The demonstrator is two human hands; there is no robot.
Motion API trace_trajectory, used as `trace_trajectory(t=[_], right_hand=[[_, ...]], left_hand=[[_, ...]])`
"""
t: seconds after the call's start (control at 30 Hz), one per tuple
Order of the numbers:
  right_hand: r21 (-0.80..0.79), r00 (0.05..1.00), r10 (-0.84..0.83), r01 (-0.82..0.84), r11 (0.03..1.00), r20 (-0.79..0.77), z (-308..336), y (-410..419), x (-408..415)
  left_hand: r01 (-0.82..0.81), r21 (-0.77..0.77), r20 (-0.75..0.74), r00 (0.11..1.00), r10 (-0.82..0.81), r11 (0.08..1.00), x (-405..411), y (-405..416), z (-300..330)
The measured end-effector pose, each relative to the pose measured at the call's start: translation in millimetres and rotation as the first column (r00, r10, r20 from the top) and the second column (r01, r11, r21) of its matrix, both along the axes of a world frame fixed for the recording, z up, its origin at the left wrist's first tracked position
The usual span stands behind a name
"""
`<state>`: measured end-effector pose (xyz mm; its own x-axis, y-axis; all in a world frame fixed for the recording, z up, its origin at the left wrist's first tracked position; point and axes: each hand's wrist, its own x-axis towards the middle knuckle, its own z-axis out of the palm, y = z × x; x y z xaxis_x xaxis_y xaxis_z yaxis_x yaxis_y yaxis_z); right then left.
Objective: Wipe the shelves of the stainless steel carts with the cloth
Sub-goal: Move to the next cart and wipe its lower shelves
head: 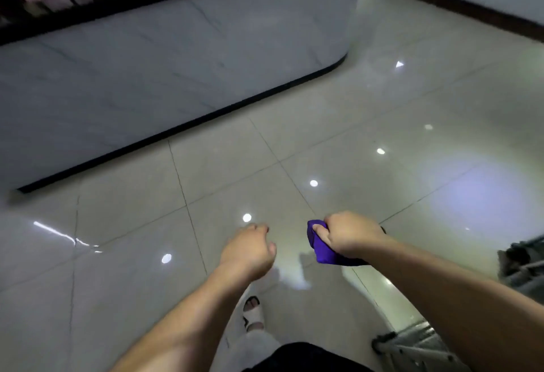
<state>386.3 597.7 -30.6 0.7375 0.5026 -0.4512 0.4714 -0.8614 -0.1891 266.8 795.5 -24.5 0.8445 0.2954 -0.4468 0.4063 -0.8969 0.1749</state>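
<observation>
Right hand (350,234) grips bunched purple cloth (323,249), fingers curled round it, above tiled floor (382,106). Left hand (250,249) just beside cloth, apart, fingers loosely curled, holding nothing. Steel cart (412,345) partly visible at lower right.

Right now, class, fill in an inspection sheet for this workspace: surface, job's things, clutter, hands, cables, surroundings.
Surface: glossy tiled floor, light spots reflected.
Job's things: purple cloth bunched in the right hand; metal cart parts at lower right, shelves not visible.
Clutter: nothing seen.
Hands: right hand fingers curled round the cloth; left hand loosely curled, holding nothing.
Cables: nothing seen.
Surroundings: grey marble-look counter, dark base strip; wall skirting; sandalled foot.
</observation>
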Motion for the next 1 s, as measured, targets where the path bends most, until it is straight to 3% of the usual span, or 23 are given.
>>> trace_trajectory(t=[0.23, 0.5, 0.77, 1.0], right_hand=[[-0.030, 0.968, -0.247, 0.249, 0.968, 0.044, -4, 8, 120], [-0.039, 0.839, -0.544, 0.544, 0.838, 0.013, -4, -13, 201], [-0.040, 0.725, -0.688, 0.689, 0.724, 0.022, -26, -89, 266], [-0.023, 0.636, -0.771, 0.771, 0.636, 0.016, -31, -204, 341]], left_hand=[[0.286, 0.040, 0.058, 0.956, -0.288, 0.957, 170, 35, -14], [0.593, 0.035, 0.050, 0.803, -0.594, 0.805, 334, 33, -10], [0.772, 0.045, 0.032, 0.634, -0.773, 0.635, 458, -55, -24], [0.828, 0.090, 0.032, 0.553, -0.833, 0.553, 558, -175, -18]])
